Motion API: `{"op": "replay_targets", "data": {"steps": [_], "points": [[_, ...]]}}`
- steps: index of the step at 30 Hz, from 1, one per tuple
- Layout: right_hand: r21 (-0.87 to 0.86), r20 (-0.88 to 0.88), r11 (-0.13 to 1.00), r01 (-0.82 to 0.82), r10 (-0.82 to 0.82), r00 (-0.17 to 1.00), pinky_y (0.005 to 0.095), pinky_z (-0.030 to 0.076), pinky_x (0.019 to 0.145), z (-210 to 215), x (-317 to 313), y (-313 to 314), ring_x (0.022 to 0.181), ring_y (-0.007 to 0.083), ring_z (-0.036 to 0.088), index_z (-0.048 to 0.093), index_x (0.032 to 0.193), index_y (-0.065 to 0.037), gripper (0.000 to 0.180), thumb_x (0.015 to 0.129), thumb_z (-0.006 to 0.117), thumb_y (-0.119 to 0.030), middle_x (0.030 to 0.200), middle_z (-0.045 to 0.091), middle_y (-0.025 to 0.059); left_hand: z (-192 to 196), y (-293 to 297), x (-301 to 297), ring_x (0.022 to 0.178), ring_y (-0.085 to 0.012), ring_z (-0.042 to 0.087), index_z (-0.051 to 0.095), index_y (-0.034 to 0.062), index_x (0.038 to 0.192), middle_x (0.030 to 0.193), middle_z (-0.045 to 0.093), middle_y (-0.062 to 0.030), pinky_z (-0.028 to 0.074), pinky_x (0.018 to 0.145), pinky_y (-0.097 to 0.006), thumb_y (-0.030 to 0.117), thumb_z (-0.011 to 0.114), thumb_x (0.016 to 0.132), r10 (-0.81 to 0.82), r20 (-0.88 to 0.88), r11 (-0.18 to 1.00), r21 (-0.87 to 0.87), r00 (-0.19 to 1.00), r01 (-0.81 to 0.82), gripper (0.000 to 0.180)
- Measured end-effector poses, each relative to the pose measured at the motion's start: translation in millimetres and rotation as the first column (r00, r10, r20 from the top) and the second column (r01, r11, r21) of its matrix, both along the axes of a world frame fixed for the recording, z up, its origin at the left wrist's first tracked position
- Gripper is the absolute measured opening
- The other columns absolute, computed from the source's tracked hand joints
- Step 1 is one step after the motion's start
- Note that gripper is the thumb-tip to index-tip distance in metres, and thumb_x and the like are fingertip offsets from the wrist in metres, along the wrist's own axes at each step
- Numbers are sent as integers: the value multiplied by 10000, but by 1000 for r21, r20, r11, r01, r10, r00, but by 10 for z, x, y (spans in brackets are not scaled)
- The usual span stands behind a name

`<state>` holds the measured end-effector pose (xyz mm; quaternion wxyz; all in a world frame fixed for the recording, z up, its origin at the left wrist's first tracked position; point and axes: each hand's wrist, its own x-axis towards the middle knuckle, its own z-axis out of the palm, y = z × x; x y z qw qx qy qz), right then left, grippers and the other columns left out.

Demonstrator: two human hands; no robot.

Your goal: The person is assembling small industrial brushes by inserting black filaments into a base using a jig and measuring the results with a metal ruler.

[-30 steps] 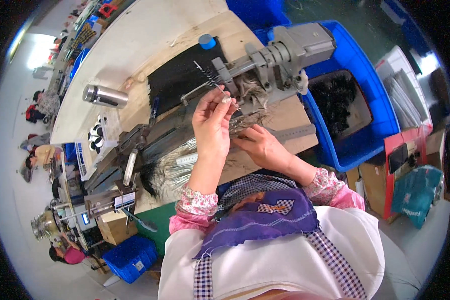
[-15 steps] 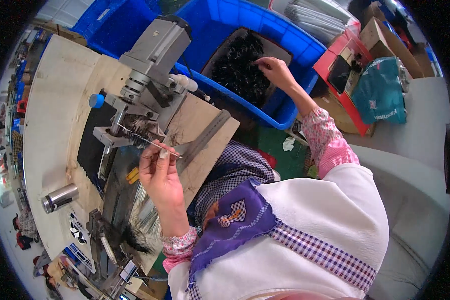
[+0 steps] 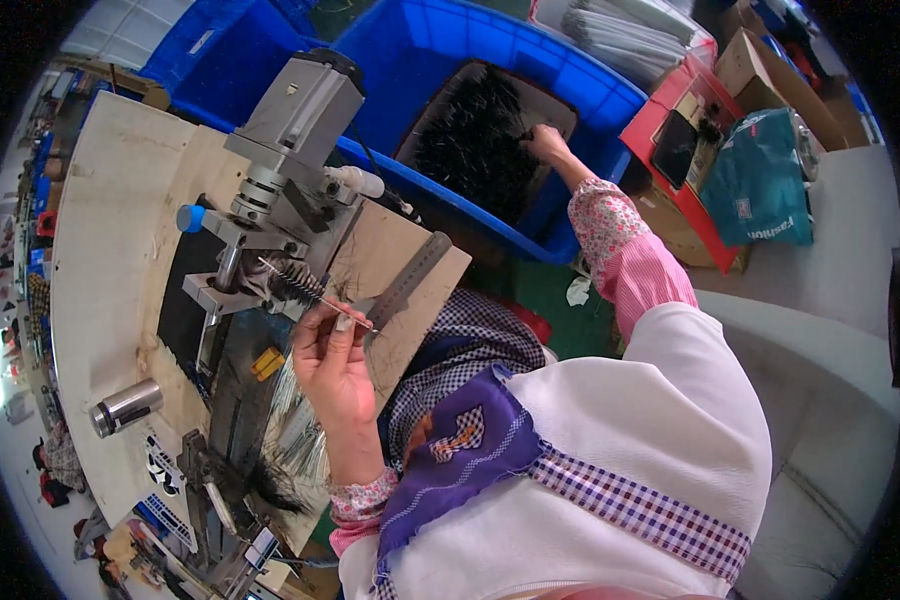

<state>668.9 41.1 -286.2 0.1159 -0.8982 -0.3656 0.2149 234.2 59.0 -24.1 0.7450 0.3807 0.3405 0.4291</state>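
Observation:
My left hand [image 3: 336, 355] pinches the bare wire end of a small twisted-wire brush [image 3: 296, 280]. The brush's black bristles point up and left, in front of the metal clamp parts of a grey motor machine [image 3: 305, 105]. Over in the blue bin [image 3: 450, 190], my right hand [image 3: 548, 146] is at the right edge of a heap of black bristle brushes [image 3: 480, 135]. Its fingers are closed, and what is between them, if anything, is too small to make out. The heap rests on a tray [image 3: 558, 105] inside the bin.
A steel ruler [image 3: 407, 275] lies on the wooden bench [image 3: 110, 260]. A metal cylinder [image 3: 126, 407], a yellow piece [image 3: 267, 364] and loose wires [image 3: 305, 440] are on the left. To the right stand a red box [image 3: 660, 125] with a phone and a teal bag [image 3: 760, 185].
My left hand has shifted slightly right and down with the brush, whose bristles now show more fully. My right hand has turned, its fingers drawn in at the heap's edge. The view has shifted slightly.

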Motion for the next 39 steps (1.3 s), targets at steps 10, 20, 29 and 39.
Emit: {"op": "replay_targets", "data": {"steps": [10,20,29,39], "points": [[541,59,841,24,-66,996,426,472,766,257,-117,67,861,359,602,626,888,-35,213,802,596,-227,893,626,194,-20,41,-38,857,-180,602,587,14,1043,977,620,-81,494,798,-320,-44,576,831,18,11,1000,-25,1000,-17,220],[781,-577,536,321,421,700,230,435,576,2503,-1217,233,639,95,546,604,925,7,146,887,573,-132,756,590,26,159,297,7,839,-154,601,589,2,1070,957,619,-67,492,747,-286,2,597,835,28,-30,999,-20,999,-29,235],[821,-524,571,-15,763,378,217,408,547,3025,-2373,622,607,90,528,576,912,17,130,897,548,-109,725,554,21,169,310,-244,831,-138,608,586,-25,1067,970,628,-77,507,732,-259,5,597,833,12,88,995,-104,996,-3,236],[846,-331,430,-315,887,322,215,453,522,3283,-2915,1130,594,72,549,583,931,11,147,894,558,-129,705,566,13,405,320,-584,844,-203,641,585,-37,1058,988,636,-154,546,722,-286,-1,560,838,102,105,995,-7,989,-102,224]]}}
